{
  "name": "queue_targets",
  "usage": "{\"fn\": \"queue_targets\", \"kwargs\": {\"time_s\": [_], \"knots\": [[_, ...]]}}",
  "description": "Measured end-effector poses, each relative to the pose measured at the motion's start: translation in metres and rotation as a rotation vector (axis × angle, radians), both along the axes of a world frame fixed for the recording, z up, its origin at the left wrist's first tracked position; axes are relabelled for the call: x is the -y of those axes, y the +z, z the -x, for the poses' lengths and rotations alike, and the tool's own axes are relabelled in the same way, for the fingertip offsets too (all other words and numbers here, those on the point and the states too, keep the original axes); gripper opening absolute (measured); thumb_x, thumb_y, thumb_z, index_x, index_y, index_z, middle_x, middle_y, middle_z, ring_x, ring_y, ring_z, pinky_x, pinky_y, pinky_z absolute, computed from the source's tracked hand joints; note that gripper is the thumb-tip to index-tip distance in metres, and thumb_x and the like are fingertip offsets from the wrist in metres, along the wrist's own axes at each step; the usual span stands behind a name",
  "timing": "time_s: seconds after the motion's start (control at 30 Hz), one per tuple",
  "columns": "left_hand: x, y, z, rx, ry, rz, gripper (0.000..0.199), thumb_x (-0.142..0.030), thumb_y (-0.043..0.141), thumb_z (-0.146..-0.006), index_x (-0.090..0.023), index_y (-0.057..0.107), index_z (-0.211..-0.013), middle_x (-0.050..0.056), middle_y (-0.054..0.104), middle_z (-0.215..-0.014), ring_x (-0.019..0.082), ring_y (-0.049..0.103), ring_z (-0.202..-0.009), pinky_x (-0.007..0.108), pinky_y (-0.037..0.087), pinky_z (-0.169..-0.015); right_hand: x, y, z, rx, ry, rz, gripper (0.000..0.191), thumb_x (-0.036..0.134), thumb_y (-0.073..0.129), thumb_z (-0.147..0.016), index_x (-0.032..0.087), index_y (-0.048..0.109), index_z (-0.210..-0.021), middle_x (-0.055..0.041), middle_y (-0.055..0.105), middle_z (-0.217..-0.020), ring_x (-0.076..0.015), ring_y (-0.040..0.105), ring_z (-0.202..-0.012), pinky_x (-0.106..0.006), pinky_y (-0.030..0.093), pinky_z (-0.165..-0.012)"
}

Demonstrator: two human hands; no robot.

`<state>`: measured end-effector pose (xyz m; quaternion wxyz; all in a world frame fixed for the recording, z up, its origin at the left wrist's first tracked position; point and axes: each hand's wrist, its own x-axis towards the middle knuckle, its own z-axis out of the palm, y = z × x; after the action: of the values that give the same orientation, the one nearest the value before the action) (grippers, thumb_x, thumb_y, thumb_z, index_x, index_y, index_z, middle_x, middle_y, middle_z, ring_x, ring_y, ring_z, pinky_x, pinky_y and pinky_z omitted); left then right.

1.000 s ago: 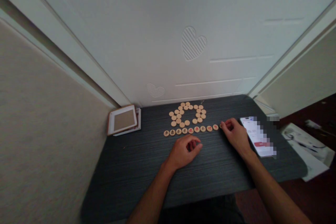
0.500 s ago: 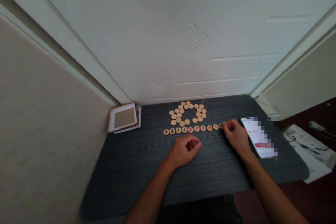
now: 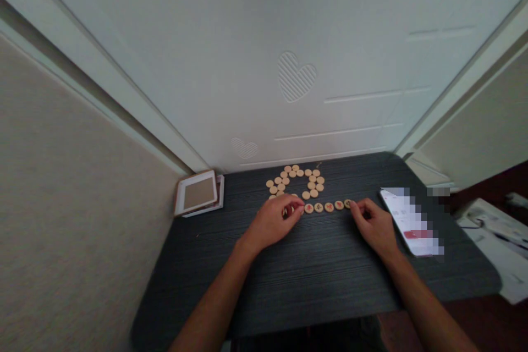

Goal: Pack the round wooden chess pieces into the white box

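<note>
A row of round wooden Chinese chess pieces with red and black characters lies on the dark desk. My left hand is over the left part of the row, hiding several pieces. Its thumb and fingers are drawn together beside a red-marked piece; what they hold, if anything, is hidden. At the row's right end, my right hand has its thumb and forefinger on the last Chinese chess piece. Behind the row, blank-faced pieces form a ring, its lower left partly covered by my left hand.
To the right of my right hand lies a phone with a lit, partly blurred screen. Shallow framed trays are stacked at the desk's back left. A white panel with heart reliefs rises behind the desk.
My left hand has moved left and forward from in front of the row to over its left pieces. My right hand stays at the end piece. The view has shifted slightly.
</note>
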<state>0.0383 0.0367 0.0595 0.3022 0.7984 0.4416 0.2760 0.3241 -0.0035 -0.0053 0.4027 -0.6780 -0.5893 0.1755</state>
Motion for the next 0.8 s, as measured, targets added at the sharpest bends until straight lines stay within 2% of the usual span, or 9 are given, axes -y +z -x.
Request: {"fn": "queue_targets", "kwargs": {"time_s": [0.07,0.17,0.27,0.43,0.53,0.7,0.8], "knots": [[-0.025,0.003,0.006,-0.068,0.011,-0.040,0.019,-0.032,0.059,-0.093,-0.024,0.071,-0.107,0.003,0.073,-0.100,0.016,0.066,-0.082,0.029,0.051,-0.078,0.001,0.001,0.002,-0.005,0.013,-0.006,0.043,0.058,0.054,-0.094,0.023,0.059,-0.069,0.0021,0.056,-0.056,-0.0147,0.052,-0.051,-0.027,0.039,-0.051],[-0.060,-0.001,0.016,-0.222,0.103,-0.091,0.019,-0.031,0.062,-0.089,-0.023,0.072,-0.104,0.004,0.071,-0.101,0.019,0.066,-0.088,0.032,0.051,-0.084,0.002,0.002,0.004,-0.023,0.032,-0.007,0.042,0.056,0.054,-0.094,0.023,0.059,-0.069,0.0028,0.054,-0.055,-0.0143,0.051,-0.050,-0.026,0.039,-0.051],[-0.079,-0.007,0.032,-0.274,0.150,-0.081,0.018,-0.029,0.061,-0.089,-0.021,0.072,-0.100,0.006,0.071,-0.100,0.019,0.065,-0.087,0.032,0.051,-0.083,0.003,0.003,0.003,-0.039,0.035,-0.014,0.039,0.055,0.055,-0.094,0.023,0.060,-0.071,0.0028,0.054,-0.056,-0.0144,0.051,-0.051,-0.026,0.039,-0.052],[-0.072,-0.011,0.059,-0.334,0.151,-0.012,0.017,-0.034,0.062,-0.087,-0.021,0.073,-0.092,0.003,0.071,-0.082,0.017,0.064,-0.072,0.027,0.049,-0.066,0.005,0.004,0.003,-0.056,0.030,-0.018,0.037,0.054,0.056,-0.094,0.023,0.061,-0.073,0.0026,0.056,-0.058,-0.0145,0.052,-0.052,-0.027,0.039,-0.054],[-0.060,-0.008,0.064,-0.349,0.118,0.010,0.020,-0.039,0.066,-0.085,-0.022,0.073,-0.092,0.002,0.070,-0.082,0.016,0.063,-0.069,0.026,0.048,-0.063,0.005,0.003,0.004,-0.074,0.041,-0.016,0.037,0.053,0.057,-0.093,0.023,0.061,-0.073,0.0030,0.055,-0.057,-0.0143,0.052,-0.052,-0.027,0.039,-0.053],[-0.053,-0.002,0.042,-0.374,0.017,-0.032,0.024,-0.040,0.066,-0.087,-0.023,0.072,-0.102,0.003,0.072,-0.095,0.017,0.065,-0.076,0.027,0.050,-0.070,0.004,0.001,0.005,-0.057,0.045,-0.028,0.038,0.053,0.056,-0.093,0.023,0.061,-0.072,0.0026,0.056,-0.057,-0.0142,0.052,-0.051,-0.027,0.039,-0.053],[-0.057,-0.004,0.020,-0.435,-0.001,-0.053,0.023,-0.041,0.070,-0.084,-0.025,0.073,-0.099,0.003,0.073,-0.097,0.019,0.067,-0.082,0.027,0.049,-0.071,0.004,0.002,0.005,-0.053,0.031,-0.035,0.039,0.054,0.055,-0.094,0.023,0.061,-0.072,0.0027,0.055,-0.057,-0.0141,0.051,-0.051,-0.026,0.038,-0.052]]}}
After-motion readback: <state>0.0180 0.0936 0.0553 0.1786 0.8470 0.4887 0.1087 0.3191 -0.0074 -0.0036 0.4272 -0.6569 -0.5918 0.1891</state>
